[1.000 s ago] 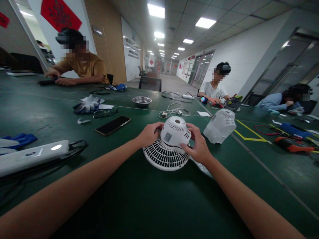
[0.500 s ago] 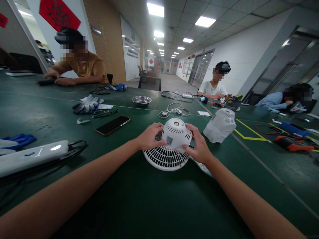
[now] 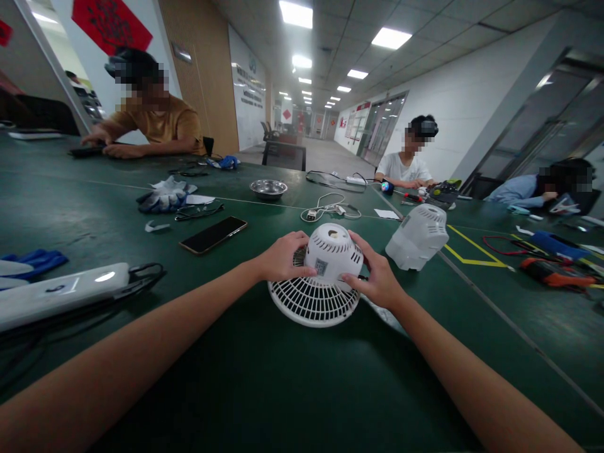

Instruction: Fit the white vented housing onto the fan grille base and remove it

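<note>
A white motor housing (image 3: 334, 255) with vent slots, a square label and a hole in its top sits over a round white fan grille (image 3: 316, 305) on the green table. My left hand (image 3: 287, 257) grips the housing's left side, thumb near the label. On the right side my right hand (image 3: 375, 270) holds the same housing between thumb and fingers. Just right of it stands a white plastic base (image 3: 418, 238). Part of a pale flat item (image 3: 387, 316) shows behind my right wrist; what it is, I cannot make out.
A phone (image 3: 214, 234), a metal bowl (image 3: 268, 189), a coiled white cable (image 3: 330, 209) and gloves (image 3: 166, 194) lie beyond my hands. A power strip (image 3: 66, 296) is at left, an orange multimeter (image 3: 554, 272) at right. Several people sit around the table.
The housing and grille have tilted slightly, the grille's near edge shifting a little towards me and left. Both hands keep their hold.
</note>
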Motion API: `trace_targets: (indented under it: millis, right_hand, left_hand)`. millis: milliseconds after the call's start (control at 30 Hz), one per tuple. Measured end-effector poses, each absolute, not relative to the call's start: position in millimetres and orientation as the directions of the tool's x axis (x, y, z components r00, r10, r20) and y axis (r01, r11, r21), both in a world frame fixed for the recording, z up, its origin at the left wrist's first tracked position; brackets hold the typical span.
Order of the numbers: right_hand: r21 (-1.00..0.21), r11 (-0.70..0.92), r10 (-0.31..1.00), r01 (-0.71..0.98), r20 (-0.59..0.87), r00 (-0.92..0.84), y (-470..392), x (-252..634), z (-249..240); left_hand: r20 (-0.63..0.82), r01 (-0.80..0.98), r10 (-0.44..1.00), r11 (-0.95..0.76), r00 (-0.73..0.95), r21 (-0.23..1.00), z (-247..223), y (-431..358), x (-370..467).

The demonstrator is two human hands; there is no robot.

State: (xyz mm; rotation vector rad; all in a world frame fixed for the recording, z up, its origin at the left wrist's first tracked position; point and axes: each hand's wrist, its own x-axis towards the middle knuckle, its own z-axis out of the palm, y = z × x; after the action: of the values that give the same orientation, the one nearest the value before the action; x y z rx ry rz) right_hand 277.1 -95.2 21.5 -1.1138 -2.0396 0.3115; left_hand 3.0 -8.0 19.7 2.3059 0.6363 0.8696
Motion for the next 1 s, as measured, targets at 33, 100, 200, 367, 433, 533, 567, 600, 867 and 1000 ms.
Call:
trace_targets:
  millis: [33, 100, 200, 367, 433, 533, 567, 600, 867, 1000]
  right_hand:
    - [-0.534, 0.583, 0.799, 0.613, 0.515, -0.312, -95.5, 276.5, 21.8]
    - [-0.528, 0.574, 0.802, 0.626, 0.516, -0.299, -95.9, 274.9, 22.4]
    - [-0.528, 0.566, 0.805, 0.634, 0.520, -0.286, -95.7, 272.6, 22.7]
    - [-0.522, 0.558, 0.809, 0.645, 0.514, -0.285, -94.7, 271.7, 22.7]
    - [-0.505, 0.560, 0.807, 0.657, 0.514, -0.292, -95.4, 270.9, 23.5]
    - [-0.433, 0.575, 0.784, 0.694, 0.534, -0.316, -97.9, 268.2, 25.1]
    - [-0.403, 0.582, 0.773, 0.707, 0.543, -0.327, -98.8, 267.1, 25.6]
    - [-0.374, 0.588, 0.764, 0.718, 0.548, -0.340, -99.6, 266.2, 25.8]
    - [-0.332, 0.609, 0.750, 0.720, 0.537, -0.387, -100.5, 268.3, 23.8]
    - [-0.558, 0.599, 0.800, 0.575, 0.450, -0.396, -102.1, 270.1, 20.0]
  left_hand:
    - [0.428, 0.227, 0.599, -0.723, 0.677, 0.652, 19.9, -8.0, 3.0]
    - [0.439, 0.240, 0.581, -0.749, 0.686, 0.617, 21.1, -10.0, 2.7]
    - [0.447, 0.258, 0.560, -0.779, 0.698, 0.572, 23.8, -14.7, 2.0]
    - [0.440, 0.257, 0.563, -0.773, 0.700, 0.580, 23.9, -14.9, 1.3]
    - [0.434, 0.261, 0.559, -0.776, 0.707, 0.575, 22.0, -12.4, 1.8]
    - [0.434, 0.272, 0.559, -0.780, 0.706, 0.563, 18.6, -10.2, 3.1]
    - [0.440, 0.273, 0.564, -0.779, 0.699, 0.564, 17.7, -10.1, 3.6]
    - [0.447, 0.272, 0.566, -0.779, 0.693, 0.565, 16.9, -10.2, 4.0]
    - [0.487, 0.190, 0.491, -0.818, 0.722, 0.543, 13.7, -6.2, 3.9]
    - [0.506, 0.143, 0.461, -0.826, 0.729, 0.546, 14.0, -11.7, 4.3]
